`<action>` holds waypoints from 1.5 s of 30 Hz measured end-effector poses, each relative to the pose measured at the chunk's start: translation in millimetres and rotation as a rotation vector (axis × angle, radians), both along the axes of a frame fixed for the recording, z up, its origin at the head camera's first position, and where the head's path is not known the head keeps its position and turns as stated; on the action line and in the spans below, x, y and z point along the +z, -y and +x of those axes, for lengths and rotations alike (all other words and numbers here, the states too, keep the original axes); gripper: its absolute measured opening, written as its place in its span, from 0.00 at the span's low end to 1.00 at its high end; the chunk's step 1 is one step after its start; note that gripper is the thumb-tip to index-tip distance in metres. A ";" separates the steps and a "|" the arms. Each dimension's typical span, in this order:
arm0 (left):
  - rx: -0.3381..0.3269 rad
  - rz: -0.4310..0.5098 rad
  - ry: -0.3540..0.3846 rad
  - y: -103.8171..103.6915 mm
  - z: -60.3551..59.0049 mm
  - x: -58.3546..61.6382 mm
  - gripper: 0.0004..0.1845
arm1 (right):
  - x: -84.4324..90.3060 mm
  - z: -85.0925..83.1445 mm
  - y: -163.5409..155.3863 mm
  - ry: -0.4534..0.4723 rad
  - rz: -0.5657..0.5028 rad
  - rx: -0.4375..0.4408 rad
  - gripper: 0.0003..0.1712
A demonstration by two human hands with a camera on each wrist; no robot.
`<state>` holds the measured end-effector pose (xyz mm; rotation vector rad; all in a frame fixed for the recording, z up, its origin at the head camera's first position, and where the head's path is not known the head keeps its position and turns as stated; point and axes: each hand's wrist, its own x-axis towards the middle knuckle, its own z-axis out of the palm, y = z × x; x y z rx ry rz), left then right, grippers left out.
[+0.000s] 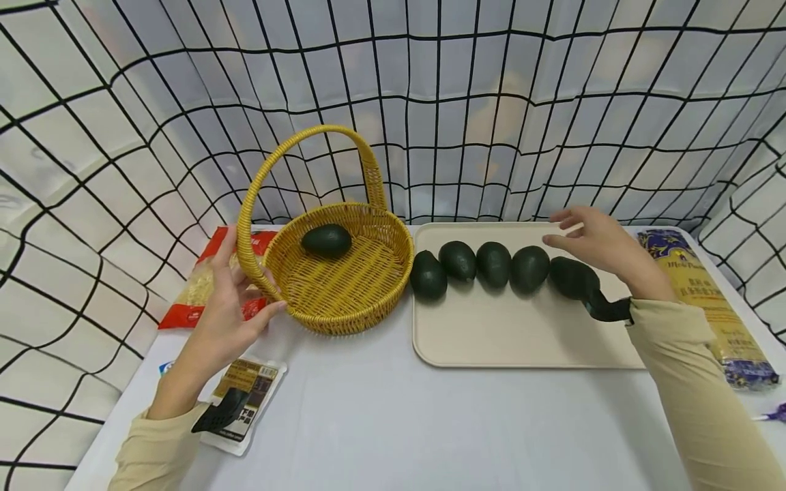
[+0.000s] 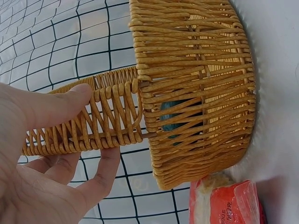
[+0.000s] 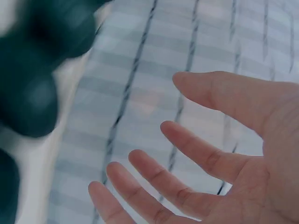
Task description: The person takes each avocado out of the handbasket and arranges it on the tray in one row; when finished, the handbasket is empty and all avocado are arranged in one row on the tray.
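Observation:
My left hand (image 1: 224, 324) holds the handle of a yellow wicker basket (image 1: 344, 322) near its left side. In the left wrist view, the thumb lies on one side of the woven handle (image 2: 105, 119) and fingers are on the other. Inside the basket lies one dark green avocado (image 1: 327, 241). To the right, several avocados (image 1: 492, 264) sit in a row on a beige tray (image 1: 479, 335). Above the tray's right part hovers my right hand (image 1: 592, 239), fingers spread and holding nothing. The rightmost avocado (image 1: 572, 277) is just below it, partly behind the wrist strap.
A red bag (image 1: 184, 316) lies behind the left hand, beside the basket. Near the left wrist is a brown and white pouch (image 1: 260, 382). A yellow and blue package (image 1: 706, 286) lies right of the tray. Black netting (image 1: 439, 95) over pale cloth surrounds the white table (image 1: 393, 423).

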<state>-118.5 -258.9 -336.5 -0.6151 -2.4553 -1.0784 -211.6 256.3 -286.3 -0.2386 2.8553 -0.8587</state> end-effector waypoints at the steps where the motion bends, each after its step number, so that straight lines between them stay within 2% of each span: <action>1: 0.000 -0.001 0.000 1.3 0.0 -0.3 0.73 | 4.9 -2.1 14.8 -0.023 -0.016 0.031 0.32; 5: 0.001 0.009 0.016 5.1 0.5 -1.0 0.74 | 19.5 -14.1 81.7 -0.105 -0.079 0.184 0.26; 8: 0.006 0.015 0.040 5.6 1.1 -1.4 0.73 | 22.4 -26.3 135.4 -0.107 -0.111 0.308 0.22; 15: -0.003 0.059 0.102 3.3 1.6 0.6 0.72 | 8.1 -56.9 251.5 -0.043 -0.119 0.525 0.22; 19: -0.015 0.069 0.099 1.8 -0.7 0.8 0.72 | -4.1 -73.5 291.3 -0.033 -0.090 0.585 0.26; 24: -0.024 0.057 0.074 1.6 -1.2 0.3 0.73 | -20.4 -88.8 318.6 0.002 0.013 0.606 0.34; 27: -0.024 0.062 0.082 2.5 -0.1 0.4 0.73 | -27.8 -91.8 327.9 0.034 0.085 0.642 0.35; 31: -0.015 0.065 0.092 4.8 1.9 0.0 0.73 | -31.6 -88.4 336.4 0.036 0.141 0.683 0.31; 37: -0.004 0.062 0.078 6.1 3.8 -2.7 0.73 | -33.9 -77.8 350.1 0.047 0.133 0.738 0.23; 39: -0.009 0.063 0.077 5.8 2.9 -3.1 0.73 | -35.2 -74.2 354.1 0.084 0.141 0.742 0.24; 45: -0.012 0.057 0.087 4.7 1.6 -0.6 0.72 | -35.0 -64.3 357.4 0.284 0.144 0.675 0.31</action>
